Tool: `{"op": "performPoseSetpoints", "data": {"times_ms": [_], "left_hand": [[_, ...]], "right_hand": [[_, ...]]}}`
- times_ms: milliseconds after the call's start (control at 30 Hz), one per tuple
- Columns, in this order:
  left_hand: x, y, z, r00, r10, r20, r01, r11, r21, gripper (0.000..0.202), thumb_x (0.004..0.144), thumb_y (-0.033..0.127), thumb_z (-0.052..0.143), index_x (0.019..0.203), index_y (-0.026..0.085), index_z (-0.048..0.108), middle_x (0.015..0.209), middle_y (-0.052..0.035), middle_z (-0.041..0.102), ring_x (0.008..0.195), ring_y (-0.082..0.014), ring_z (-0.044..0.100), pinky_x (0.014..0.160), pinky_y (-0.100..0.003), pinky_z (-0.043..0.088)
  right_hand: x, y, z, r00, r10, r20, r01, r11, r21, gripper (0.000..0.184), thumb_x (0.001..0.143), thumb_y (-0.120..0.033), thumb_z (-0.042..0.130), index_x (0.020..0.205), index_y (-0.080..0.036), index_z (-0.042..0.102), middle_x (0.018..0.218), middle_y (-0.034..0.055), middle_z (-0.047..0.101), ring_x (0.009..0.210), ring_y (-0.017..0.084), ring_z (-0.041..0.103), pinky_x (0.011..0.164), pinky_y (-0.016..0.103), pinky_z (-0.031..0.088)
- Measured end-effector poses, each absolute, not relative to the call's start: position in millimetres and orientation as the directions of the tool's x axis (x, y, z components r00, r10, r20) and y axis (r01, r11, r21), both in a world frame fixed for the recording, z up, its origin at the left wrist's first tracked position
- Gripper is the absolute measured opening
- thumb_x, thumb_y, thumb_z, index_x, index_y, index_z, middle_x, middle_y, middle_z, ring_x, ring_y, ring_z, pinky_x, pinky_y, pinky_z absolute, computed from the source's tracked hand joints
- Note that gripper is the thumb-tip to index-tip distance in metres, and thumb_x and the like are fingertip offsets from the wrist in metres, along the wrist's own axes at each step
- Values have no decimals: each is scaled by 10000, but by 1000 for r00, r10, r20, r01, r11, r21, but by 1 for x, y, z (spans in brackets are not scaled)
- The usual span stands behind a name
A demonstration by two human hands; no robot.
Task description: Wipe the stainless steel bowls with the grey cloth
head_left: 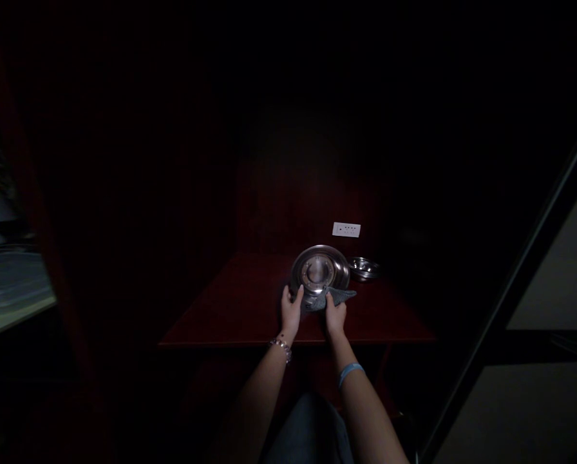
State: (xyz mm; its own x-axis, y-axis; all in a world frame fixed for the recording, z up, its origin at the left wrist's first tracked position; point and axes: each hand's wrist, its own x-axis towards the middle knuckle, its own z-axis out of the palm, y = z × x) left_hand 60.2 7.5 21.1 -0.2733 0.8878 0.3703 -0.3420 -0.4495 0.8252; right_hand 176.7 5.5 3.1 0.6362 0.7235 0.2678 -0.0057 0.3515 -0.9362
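A round steel plate (319,269) is tilted up toward me over a dark red table (250,309). My left hand (291,312) grips its lower left rim, fingers curled over the edge. My right hand (335,317) holds a grey cloth (335,297) pressed against the plate's lower right rim. A beaded bracelet is on my left wrist and a blue band on my right.
A small steel bowl (364,267) sits on the table just right of the plate. A white socket panel (346,229) is on the dark back wall. A dark frame edge (510,290) slants at the right. The surroundings are very dim.
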Motion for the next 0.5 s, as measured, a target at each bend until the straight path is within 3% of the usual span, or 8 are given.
{"op": "performPoseSetpoints", "data": {"times_ms": [100,267,500], "left_hand": [[63,10,14,-156,908,388,-284,-418,863,434,736,324,768,1115,172,621,1125,-112,719,1058,-222,669,969,-377,497],[62,15,6,-115,933,341,-86,-351,932,265,728,317,755,919,144,694,1024,-144,743,1021,-270,679,966,-432,482],[61,17,8,-160,920,357,-159,-381,911,246,758,335,708,904,139,698,980,-130,744,947,-255,680,902,-397,493]], "right_hand": [[178,6,2,652,720,236,-29,335,-942,506,725,-478,683,1017,-68,728,1042,192,746,976,305,720,832,350,550],[178,5,3,639,729,245,-17,331,-943,474,725,-470,690,973,-69,736,998,194,755,954,312,727,799,349,557],[177,5,3,606,748,272,7,337,-942,500,719,-479,684,998,-68,738,1011,183,755,966,304,722,812,336,545]]}}
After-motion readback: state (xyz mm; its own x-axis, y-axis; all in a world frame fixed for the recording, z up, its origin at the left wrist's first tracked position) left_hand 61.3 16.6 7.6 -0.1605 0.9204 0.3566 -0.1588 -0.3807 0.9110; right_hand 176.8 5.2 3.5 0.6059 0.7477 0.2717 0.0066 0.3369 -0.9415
